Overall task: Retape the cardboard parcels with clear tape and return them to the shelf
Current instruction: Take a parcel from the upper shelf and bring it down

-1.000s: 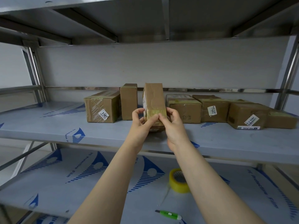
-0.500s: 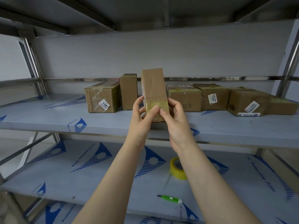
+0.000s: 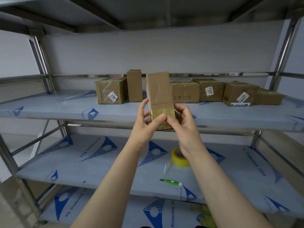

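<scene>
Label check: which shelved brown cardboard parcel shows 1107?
The leftmost brown cardboard parcel on the upper shelf; its white sticker reads 1107, no other's does.

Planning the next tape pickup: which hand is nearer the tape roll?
Right. The right hand holds the parcel just above the tape roll; the left hand holds it farther to the left.

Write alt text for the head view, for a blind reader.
A left hand and right hand grip a tall cardboard parcel upright, thumbs on its yellowish tape band. Behind, other parcels stand along a metal shelf; a tape roll and green utility knife lie on the lower shelf.
</scene>
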